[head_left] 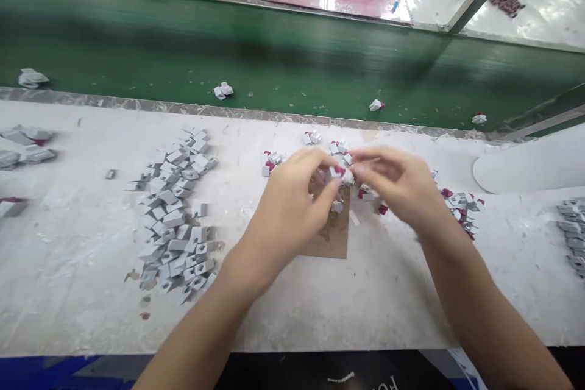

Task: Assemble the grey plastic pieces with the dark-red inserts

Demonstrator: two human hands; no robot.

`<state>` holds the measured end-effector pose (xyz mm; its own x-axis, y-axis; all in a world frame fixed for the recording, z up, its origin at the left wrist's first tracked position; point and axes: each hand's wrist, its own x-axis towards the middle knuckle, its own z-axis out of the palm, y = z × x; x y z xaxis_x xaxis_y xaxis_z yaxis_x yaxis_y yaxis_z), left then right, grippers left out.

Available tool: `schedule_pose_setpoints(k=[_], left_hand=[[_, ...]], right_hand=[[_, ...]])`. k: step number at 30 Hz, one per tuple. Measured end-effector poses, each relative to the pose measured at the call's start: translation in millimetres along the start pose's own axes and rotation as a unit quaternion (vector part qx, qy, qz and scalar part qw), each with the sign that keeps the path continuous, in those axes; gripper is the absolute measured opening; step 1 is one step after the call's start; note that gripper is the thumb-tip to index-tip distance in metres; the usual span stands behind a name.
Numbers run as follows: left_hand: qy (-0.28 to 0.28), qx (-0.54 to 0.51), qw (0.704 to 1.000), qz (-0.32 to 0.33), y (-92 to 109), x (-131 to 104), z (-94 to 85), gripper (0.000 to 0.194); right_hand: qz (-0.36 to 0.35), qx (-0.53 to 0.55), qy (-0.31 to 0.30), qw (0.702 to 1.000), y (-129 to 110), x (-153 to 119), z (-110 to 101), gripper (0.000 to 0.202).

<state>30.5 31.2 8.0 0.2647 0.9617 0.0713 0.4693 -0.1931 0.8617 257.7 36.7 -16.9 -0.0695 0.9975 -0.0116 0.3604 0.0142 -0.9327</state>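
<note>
Left hand [295, 195] has a narrow grip on the small block [337, 172], right hand's [404, 186] unclear, and a slack pinch could drop it!

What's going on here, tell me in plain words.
A person is working with both bare hands at a pale table. The left hand pinches a small grey-and-red part above a brown board. The fingertips of the right hand are at the part's other side; blur hides whether they grip it. A heap of grey pieces lies to the left, more grey-and-red parts to the right, and a few small parts sit on the green strip beyond.
</note>
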Motion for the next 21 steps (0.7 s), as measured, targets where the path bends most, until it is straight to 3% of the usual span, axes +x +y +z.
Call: schedule_pose_setpoints(k=[2,4,7,10,13,16,19,21], left_hand=[[0.041,0.045,0.998,-0.008,-4,39,6.1,0.014],[0.056,0.076,0.994,-0.049,-10,82,13.5,0.015],[0.031,0.093,0.988,-0.123,-19,141,25.6,0.019],[-0.001,0.116,0.98,-0.161,-28,181,37.3,0.022],[-0.019,0.134,0.973,-0.186,-36,200,43.9,0.022],[-0.023,0.159,0.968,-0.192,-39,202,41.8,0.022],[-0.011,0.192,0.965,-0.18,-33,183,32.5,0.028],[-0.009,0.206,0.966,-0.155,-24,153,24.1,0.032]], right_hand=[[-0.013,-0.152,0.085,0.985,15,46,-10,0.033],[-0.017,-0.27,0.111,0.956,32,94,-18,0.046],[-0.017,-0.293,0.104,0.95,48,150,-24,0.059],[-0.012,-0.292,0.108,0.95,52,172,-24,0.037],[-0.004,-0.27,0.121,0.955,43,160,-22,0.025],[0.003,-0.206,0.121,0.971,27,121,-22,0.03],[0.036,-0.138,0.099,0.985,12,66,-25,0.033],[0.074,-0.132,0.049,0.987,8,26,-27,0.031]])
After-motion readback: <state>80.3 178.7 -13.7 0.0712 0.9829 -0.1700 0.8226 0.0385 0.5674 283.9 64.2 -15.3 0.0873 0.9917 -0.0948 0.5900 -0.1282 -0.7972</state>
